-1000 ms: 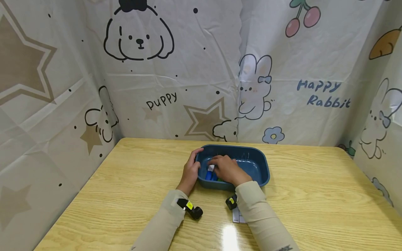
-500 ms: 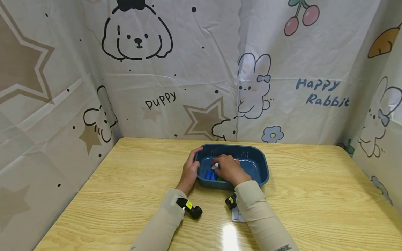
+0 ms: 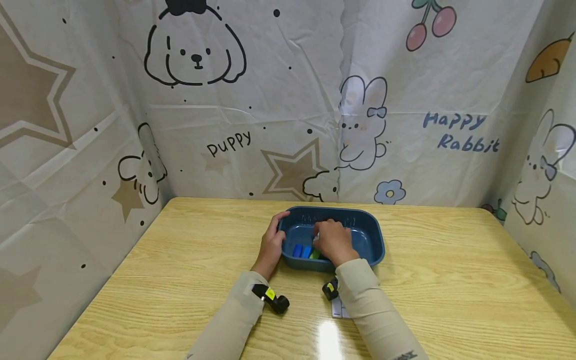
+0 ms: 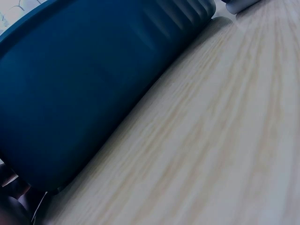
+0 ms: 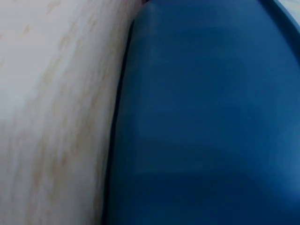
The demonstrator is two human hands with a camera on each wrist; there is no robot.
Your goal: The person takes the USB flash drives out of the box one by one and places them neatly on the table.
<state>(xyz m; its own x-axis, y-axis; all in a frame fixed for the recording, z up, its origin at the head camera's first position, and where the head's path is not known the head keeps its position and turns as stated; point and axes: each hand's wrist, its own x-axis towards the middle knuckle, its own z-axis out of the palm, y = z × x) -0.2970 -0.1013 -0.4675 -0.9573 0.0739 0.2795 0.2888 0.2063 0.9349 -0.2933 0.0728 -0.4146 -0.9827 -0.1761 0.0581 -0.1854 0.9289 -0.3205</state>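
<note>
A dark blue plastic bin [image 3: 360, 214] stands on the wooden table. My left hand [image 3: 270, 247] grips its left end, with the fingers at the far left corner and the thumb at the wall. Inside, along the near wall, lie a dark blue stubby piece [image 3: 297, 250], a lighter blue piece [image 3: 306, 251] and a green piece [image 3: 314, 254]; their kind is too small to tell. My right hand [image 3: 334, 242] reaches into the bin beside the green piece, its fingers curled down. They pinch a small whitish thing [image 3: 316, 237], mostly hidden.
A flat whitish item [image 3: 337, 308] lies on the table [image 3: 189, 280], partly under the right sleeve [image 3: 378, 310]. Behind the table hangs a printed curtain [image 3: 216, 115]. In both wrist views the bin's outer wall [image 4: 93, 84] fills much of the picture.
My right hand has shifted right inside the bin, along with the whitish thing at its fingertips. More of the blue and green pieces shows. The left hand stays at the bin's left end.
</note>
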